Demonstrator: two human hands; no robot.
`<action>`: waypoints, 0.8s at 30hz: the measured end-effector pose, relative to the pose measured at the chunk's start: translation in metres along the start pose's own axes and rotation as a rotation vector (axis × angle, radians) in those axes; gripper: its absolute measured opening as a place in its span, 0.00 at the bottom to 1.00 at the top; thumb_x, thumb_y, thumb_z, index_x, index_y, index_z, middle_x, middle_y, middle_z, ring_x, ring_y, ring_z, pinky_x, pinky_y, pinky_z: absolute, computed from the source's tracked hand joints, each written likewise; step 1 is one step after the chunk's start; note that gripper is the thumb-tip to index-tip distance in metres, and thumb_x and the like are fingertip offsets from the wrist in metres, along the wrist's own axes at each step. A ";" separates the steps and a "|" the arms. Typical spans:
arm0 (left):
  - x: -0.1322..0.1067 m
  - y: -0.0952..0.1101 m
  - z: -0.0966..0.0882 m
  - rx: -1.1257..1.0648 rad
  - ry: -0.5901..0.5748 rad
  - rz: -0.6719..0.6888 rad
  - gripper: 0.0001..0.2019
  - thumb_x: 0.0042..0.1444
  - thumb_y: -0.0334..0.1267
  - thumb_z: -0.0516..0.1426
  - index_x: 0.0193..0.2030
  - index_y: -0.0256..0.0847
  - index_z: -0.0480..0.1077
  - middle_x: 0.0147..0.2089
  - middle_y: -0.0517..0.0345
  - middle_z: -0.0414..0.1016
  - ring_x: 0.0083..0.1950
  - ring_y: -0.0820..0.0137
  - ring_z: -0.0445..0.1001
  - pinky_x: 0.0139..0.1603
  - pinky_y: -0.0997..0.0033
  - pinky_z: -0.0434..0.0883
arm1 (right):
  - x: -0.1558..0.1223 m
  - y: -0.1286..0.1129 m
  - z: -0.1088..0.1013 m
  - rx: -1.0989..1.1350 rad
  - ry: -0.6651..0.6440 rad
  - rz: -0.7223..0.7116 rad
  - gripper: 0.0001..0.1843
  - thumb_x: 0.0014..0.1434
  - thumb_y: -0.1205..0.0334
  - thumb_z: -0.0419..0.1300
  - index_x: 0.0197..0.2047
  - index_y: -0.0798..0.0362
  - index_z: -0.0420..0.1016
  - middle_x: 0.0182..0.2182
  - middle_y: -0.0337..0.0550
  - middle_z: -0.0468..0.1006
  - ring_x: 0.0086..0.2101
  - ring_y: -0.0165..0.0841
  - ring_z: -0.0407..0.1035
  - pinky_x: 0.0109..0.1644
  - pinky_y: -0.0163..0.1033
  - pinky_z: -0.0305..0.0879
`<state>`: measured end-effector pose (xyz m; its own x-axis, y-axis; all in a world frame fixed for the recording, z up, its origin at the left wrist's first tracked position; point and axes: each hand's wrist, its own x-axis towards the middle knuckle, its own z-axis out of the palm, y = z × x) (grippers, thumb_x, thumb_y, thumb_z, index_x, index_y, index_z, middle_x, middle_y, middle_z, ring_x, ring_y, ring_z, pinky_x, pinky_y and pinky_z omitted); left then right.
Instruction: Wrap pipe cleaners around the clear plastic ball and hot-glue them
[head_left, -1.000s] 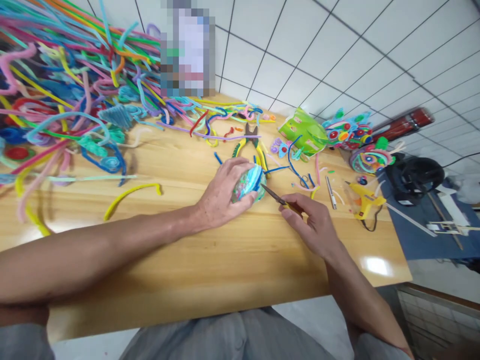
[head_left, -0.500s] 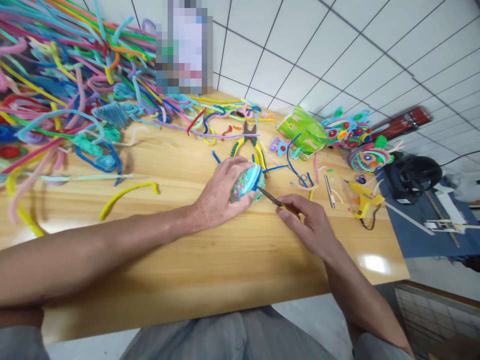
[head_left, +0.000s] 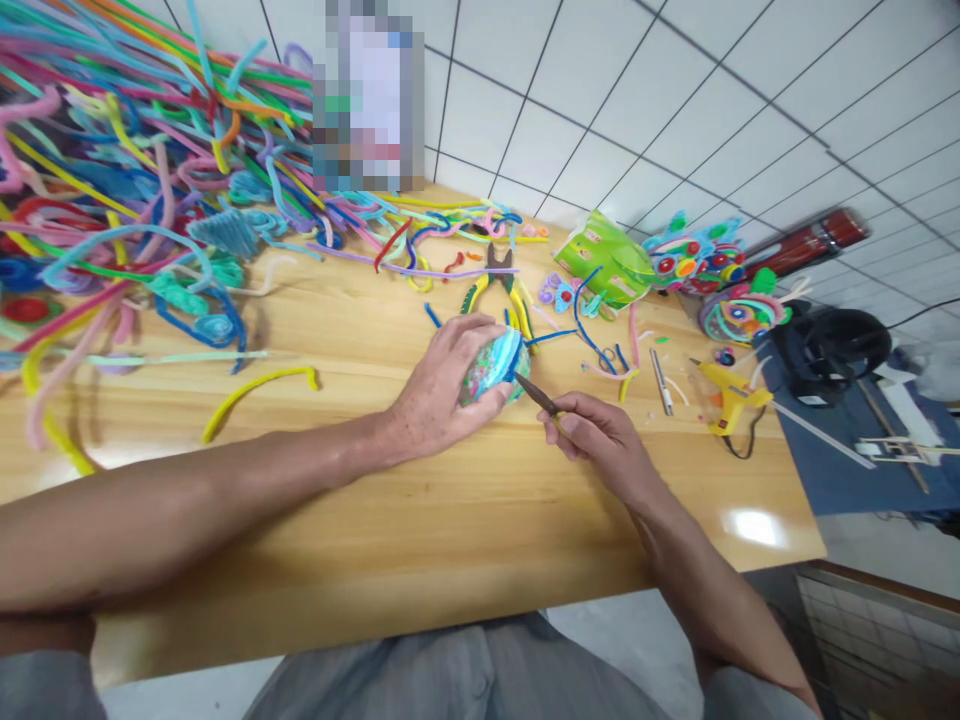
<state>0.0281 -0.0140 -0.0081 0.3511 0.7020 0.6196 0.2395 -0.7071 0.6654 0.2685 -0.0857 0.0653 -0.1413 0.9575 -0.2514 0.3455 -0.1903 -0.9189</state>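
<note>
My left hand [head_left: 446, 390] is closed around a small round craft piece [head_left: 501, 366], banded in light blue, white and dark blue with a speckled pink-green side. Its fingers hide part of the piece. From the right, my right hand [head_left: 589, 432] grips a slim dark pointed metal tool [head_left: 536, 393]; its handle is mostly covered, so I cannot tell its exact kind. The tool's tip touches or nearly touches the dark blue band. Just beyond the left hand lie yellow-and-black handled pliers [head_left: 498, 275], jaws pointing away. Dark blue pipe cleaner pieces [head_left: 596, 345] are scattered to the right.
A large heap of coloured pipe cleaners [head_left: 142, 180] covers the table's left side. Toward the back right are a green packet [head_left: 604, 258] and decorated craft figures [head_left: 739, 310]. A utility knife [head_left: 661, 382] and a yellow glue gun [head_left: 731, 395] lie at right.
My right hand has shifted slightly left and its fingers have closed nearer the tool's tip. The left hand and the round piece stay almost still.
</note>
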 end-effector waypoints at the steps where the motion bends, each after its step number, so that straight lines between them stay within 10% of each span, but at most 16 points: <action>1: 0.000 0.000 0.000 0.002 -0.002 -0.001 0.28 0.69 0.38 0.60 0.74 0.47 0.61 0.70 0.42 0.69 0.73 0.51 0.69 0.74 0.39 0.72 | 0.000 0.002 0.001 0.054 -0.010 0.026 0.19 0.65 0.42 0.66 0.38 0.51 0.83 0.29 0.39 0.77 0.23 0.28 0.60 0.27 0.36 0.57; 15: 0.000 -0.001 -0.002 0.001 -0.028 -0.009 0.27 0.70 0.41 0.60 0.74 0.48 0.60 0.70 0.42 0.69 0.74 0.51 0.68 0.74 0.39 0.72 | -0.002 0.011 -0.004 0.158 -0.012 0.039 0.21 0.63 0.40 0.68 0.45 0.50 0.86 0.33 0.42 0.81 0.26 0.31 0.66 0.28 0.37 0.60; 24: 0.000 -0.001 -0.002 0.014 -0.035 -0.023 0.27 0.71 0.41 0.60 0.74 0.49 0.60 0.70 0.43 0.68 0.74 0.52 0.68 0.75 0.39 0.71 | -0.009 -0.002 0.005 -0.265 0.070 -0.236 0.12 0.71 0.50 0.62 0.41 0.48 0.81 0.31 0.38 0.79 0.31 0.33 0.70 0.37 0.39 0.64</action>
<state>0.0262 -0.0135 -0.0078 0.3767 0.7148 0.5892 0.2609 -0.6921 0.6730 0.2647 -0.0953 0.0681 -0.1846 0.9827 -0.0121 0.5406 0.0913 -0.8363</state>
